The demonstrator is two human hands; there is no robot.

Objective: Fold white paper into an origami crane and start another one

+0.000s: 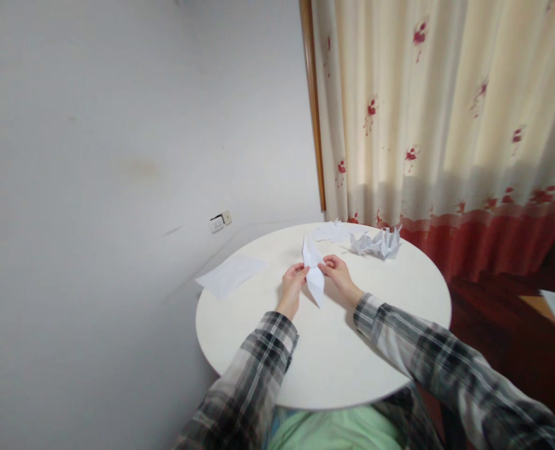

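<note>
Head view: folded white paper (315,282) is above the white, smooth, round-edged surface (334,369), partway shaped by the look of it: creased, tapered to points, no finished figure. Left hand (291,292) and right hand (342,276) nearly closed, fingertips pinching its opposite edges. Right of folded paper: crisp, spiky origami figures (384,244), apparently complete. Left of it: flat, uncreased-looking sheet (233,275). Beyond it: thin white paper (334,233), details unclear.

No words, labels, brands, numbers or signs could be read anywhere in view, on the table or beyond it.
</note>
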